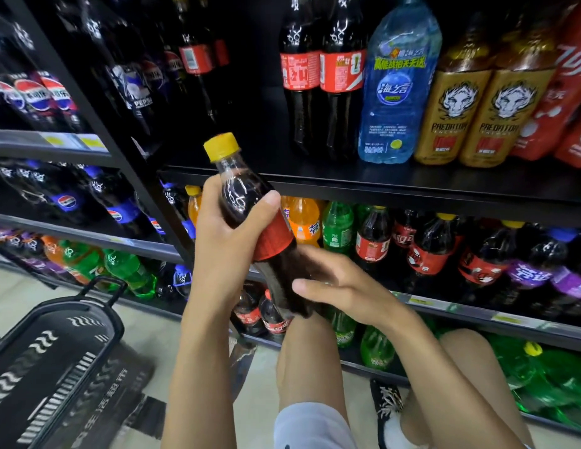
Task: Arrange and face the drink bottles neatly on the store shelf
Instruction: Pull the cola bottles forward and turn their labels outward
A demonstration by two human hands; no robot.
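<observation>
Dim shelves, glinting bottles, bent soft edges.

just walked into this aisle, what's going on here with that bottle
A person is crouched in front of the drink shelves, holding a cola bottle with a yellow cap in both hands. The left hand grips its upper part, the right hand wraps its lower part. The bottle is tilted and off the shelves, not yet placed. A black basket sits on the floor nearby.

Black shelf (pixel 380 189) with two cola bottles (pixel 321 76), a blue water bottle (pixel 396 92), gold bottles (pixel 477 108) (all upright)
</observation>
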